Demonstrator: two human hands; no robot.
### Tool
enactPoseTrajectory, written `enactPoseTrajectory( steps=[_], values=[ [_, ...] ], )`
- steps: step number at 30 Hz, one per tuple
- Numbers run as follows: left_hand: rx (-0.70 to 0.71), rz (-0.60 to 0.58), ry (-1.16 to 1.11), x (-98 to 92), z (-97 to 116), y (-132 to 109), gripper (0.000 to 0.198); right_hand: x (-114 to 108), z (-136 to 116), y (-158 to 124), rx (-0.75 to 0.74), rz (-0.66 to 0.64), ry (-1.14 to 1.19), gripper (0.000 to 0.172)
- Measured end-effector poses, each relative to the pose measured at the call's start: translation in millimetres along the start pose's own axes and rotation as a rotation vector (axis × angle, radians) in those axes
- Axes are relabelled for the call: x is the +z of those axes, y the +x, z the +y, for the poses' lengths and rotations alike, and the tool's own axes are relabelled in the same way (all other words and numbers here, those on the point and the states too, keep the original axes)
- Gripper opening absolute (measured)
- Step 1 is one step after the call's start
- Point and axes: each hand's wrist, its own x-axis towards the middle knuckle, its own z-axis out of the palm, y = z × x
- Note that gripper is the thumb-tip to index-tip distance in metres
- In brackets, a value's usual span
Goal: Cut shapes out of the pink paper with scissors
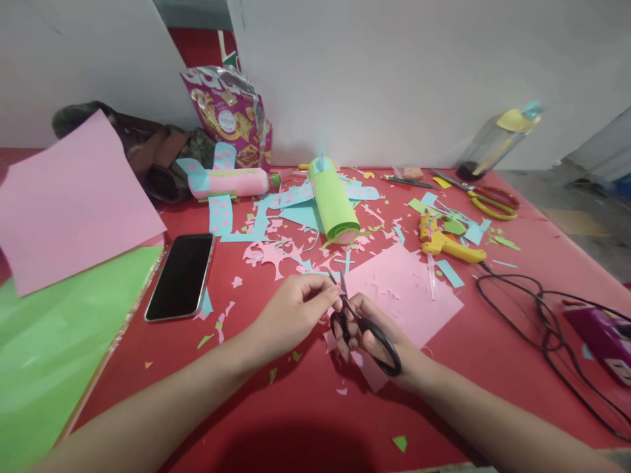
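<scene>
My right hand [377, 332] grips a pair of scissors [367, 325] with black handles. Their slim blades point away from me and stand slightly apart. Close beside the blades, my left hand [305, 305] has its thumb and forefinger pinched together. Whatever lies in that pinch is too small to make out. Below and beyond the right hand, a pink paper sheet [394, 289] lies on the red table [276, 420], with small pink scraps on it. Just past the hands lies a pink cut-out offcut [277, 256] among many paper bits.
A green paper-wrapped tube [335, 200] and a pink wrapped bottle [231, 182] lie farther back. Left are a phone [181, 277], pink paper [73, 203] and green sheets [73, 355]. A yellow glue gun [451, 246] trails its cable [542, 328] at right, near more scissors [486, 197].
</scene>
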Motion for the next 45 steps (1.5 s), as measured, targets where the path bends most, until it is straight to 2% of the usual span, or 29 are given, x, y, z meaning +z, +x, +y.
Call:
enactPoseTrajectory(
  steps=[24, 32, 45],
  values=[
    [-0.025, 0.111, -0.17, 18.2, -8, -8, 0.026, 6, 3, -1, -0.024, 0.038, -0.039, 0.032],
    [-0.034, 0.098, -0.184, 20.6, -8, -8, 0.028, 8, 4, -2, 0.003, 0.091, -0.083, 0.035],
    [-0.022, 0.096, -0.168, 20.2, -11, -7, 0.027, 8, 7, -3, 0.002, 0.097, -0.022, 0.033]
  ],
)
